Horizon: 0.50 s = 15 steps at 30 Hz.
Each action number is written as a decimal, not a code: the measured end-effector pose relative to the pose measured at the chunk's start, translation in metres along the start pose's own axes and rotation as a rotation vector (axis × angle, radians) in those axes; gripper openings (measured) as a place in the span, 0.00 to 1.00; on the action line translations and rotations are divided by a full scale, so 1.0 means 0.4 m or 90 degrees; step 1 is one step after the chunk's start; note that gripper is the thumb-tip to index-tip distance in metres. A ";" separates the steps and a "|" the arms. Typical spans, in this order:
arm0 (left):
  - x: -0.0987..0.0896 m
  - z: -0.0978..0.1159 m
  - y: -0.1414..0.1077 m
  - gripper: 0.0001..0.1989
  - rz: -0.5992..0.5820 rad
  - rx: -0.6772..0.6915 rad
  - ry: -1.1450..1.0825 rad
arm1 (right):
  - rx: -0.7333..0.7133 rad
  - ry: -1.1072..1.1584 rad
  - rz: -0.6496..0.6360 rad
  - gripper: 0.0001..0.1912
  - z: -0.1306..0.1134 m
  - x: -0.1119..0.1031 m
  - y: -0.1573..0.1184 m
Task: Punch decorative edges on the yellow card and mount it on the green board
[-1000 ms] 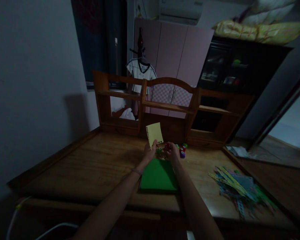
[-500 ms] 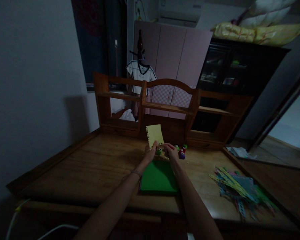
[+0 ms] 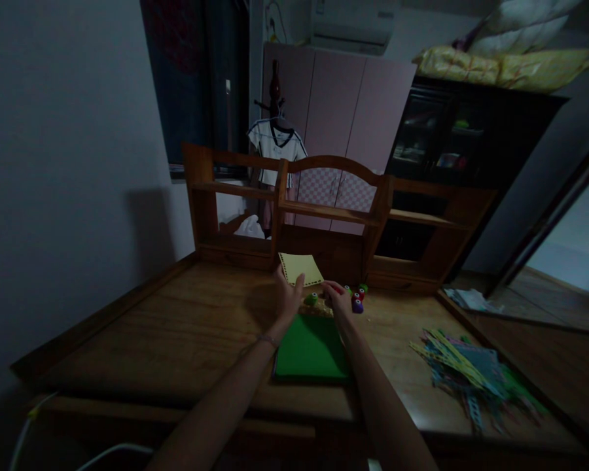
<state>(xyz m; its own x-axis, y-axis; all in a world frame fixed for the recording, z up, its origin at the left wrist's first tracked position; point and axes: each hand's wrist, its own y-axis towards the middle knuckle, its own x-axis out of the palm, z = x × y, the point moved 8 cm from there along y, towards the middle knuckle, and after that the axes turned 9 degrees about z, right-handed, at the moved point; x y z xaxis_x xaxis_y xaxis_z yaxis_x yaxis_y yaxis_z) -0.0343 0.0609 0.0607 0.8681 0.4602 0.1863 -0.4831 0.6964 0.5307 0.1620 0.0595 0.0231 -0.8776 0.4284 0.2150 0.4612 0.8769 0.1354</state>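
The left hand (image 3: pixel 288 299) is clamped on a yellow sheet (image 3: pixel 300 268), thumb on its face, above the surface (image 3: pixel 201 320) toward the rear edge. Compared with half a second ago, the sheet is tilted flatter and its upper edge is shifted left. The right hand (image 3: pixel 338 298) is at the sheet's near right corner; its grip is too dark to tell. A green pad (image 3: pixel 311 350) lies near the front edge. A dark cabinet (image 3: pixel 517 121) contains a small green item (image 3: pixel 462 123).
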 end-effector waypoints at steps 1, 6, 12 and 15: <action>-0.024 0.017 0.010 0.30 0.054 0.037 0.024 | -0.004 -0.002 0.011 0.21 -0.001 -0.004 0.000; -0.030 0.065 0.024 0.22 0.052 0.161 0.113 | -0.037 -0.031 0.027 0.22 -0.011 -0.010 0.003; 0.088 0.049 -0.046 0.10 -0.212 0.222 0.152 | -0.082 -0.084 0.024 0.24 -0.019 -0.010 0.004; 0.102 0.037 -0.058 0.10 -0.246 0.228 0.180 | -0.100 -0.107 0.031 0.25 -0.021 -0.010 0.003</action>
<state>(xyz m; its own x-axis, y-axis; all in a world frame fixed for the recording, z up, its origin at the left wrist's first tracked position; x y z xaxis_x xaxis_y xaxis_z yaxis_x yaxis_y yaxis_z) 0.0140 0.0554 0.0684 0.8854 0.3737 -0.2763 -0.0277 0.6358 0.7713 0.1671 0.0570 0.0308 -0.8574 0.5109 0.0620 0.5063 0.8157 0.2798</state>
